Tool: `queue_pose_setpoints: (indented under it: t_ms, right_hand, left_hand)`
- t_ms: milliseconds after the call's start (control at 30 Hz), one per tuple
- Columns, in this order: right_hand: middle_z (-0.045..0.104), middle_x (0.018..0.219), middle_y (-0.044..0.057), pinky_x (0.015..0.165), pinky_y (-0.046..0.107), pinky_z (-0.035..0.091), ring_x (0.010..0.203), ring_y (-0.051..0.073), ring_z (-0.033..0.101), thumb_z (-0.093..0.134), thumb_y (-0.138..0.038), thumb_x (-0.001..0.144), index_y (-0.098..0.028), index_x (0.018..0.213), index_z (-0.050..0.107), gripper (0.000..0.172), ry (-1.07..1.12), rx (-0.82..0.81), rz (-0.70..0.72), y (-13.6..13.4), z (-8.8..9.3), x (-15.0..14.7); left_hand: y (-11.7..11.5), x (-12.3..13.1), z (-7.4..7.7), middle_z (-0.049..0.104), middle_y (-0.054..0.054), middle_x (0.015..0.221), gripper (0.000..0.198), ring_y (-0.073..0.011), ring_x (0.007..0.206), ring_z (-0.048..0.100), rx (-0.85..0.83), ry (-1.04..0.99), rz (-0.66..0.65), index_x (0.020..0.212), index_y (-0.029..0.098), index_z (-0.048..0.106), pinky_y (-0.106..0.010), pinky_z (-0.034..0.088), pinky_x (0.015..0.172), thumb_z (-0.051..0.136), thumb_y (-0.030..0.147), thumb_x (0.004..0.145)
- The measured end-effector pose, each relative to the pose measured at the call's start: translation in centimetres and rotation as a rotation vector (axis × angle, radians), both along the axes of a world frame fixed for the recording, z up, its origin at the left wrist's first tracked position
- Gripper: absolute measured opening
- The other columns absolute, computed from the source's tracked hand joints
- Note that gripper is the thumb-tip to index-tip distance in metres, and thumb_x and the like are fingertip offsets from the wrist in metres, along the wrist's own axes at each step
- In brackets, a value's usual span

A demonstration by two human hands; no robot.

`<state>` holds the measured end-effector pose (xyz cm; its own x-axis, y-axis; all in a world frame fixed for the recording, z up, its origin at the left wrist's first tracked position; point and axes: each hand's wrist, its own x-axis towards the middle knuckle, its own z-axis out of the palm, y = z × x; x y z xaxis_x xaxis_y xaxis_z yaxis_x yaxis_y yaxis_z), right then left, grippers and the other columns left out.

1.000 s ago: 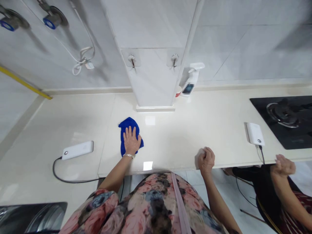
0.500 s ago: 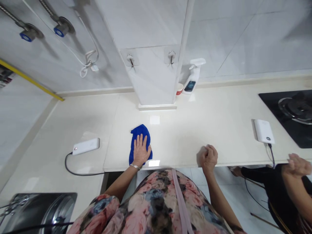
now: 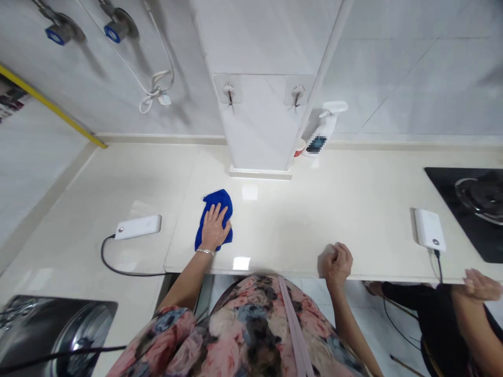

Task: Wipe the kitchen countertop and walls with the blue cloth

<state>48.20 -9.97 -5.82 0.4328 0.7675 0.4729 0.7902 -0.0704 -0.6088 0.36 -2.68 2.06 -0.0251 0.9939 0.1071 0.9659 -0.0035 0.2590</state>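
Countertop [image 3: 275,225]: pale, glossy; spreads around the left hand [image 3: 214,230] and out past the right hand [image 3: 338,264]. Looks smooth; I judge fabric slides on it with little drag.
Hob [image 3: 471,222]: black; well apart, out to the right of the right fingers.
Blue cloth [image 3: 218,197]: directly under the left fingers and palm; its margins show beyond the fingertips, left of the hand and below the thumb. Judged very light, soft, limp, not fragile; likely to bunch if pushed from one edge. Damp or dry: cannot tell.
Hold on cloth: a flat palm over the middle suits pressing and guiding. To lift, pinch the uncovered peaked corner, ahead and left of the left fingertips.
Spray bottle [image 3: 325,125]: white; beyond the fingers of both hands, beside the wall's projecting column.
Left fingers: laid flat, slightly apart, resting on the fabric; not clamped.
Right fingers: curled in together at the counter's front edge; palm hidden, so contents, if any, cannot be told.
White device [image 3: 137,227]: cabled; left of the left fingers, apart from the fabric.
Bracelet [image 3: 205,252]: on the wrist behind the left fingers, near the cloth's near edge; possible snag.
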Motion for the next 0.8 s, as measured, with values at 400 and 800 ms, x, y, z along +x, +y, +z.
queue_pose_setpoints:
  t_ms: [400,800]
  right_hand:
    - [0.069,0.128,0.020,0.101,0.048,0.055,0.119,0.030,0.063,0.048,-0.025,0.092,-0.015,0.107,0.072,0.029,-0.042,-0.042,-0.024,-0.4,1.0,-0.5]
    - [0.070,0.124,0.021,0.100,0.048,0.054,0.117,0.031,0.065,0.051,-0.028,0.093,-0.016,0.104,0.069,0.024,-0.113,-0.084,-0.039,-0.5,2.3,-0.8]
  left_hand:
    - [7.6,-0.9,0.2,0.029,-0.013,0.176,0.064,-0.0336,0.166,0.016,-0.019,0.007,0.240,0.164,0.017,0.048,-0.057,0.017,0.136,0.045,0.038,0.104]
    - [15.5,-2.8,0.5,0.025,-0.011,0.178,0.062,-0.0320,0.167,0.013,-0.034,-0.033,0.187,0.165,0.019,0.047,-0.056,0.013,0.137,0.039,0.036,0.106]
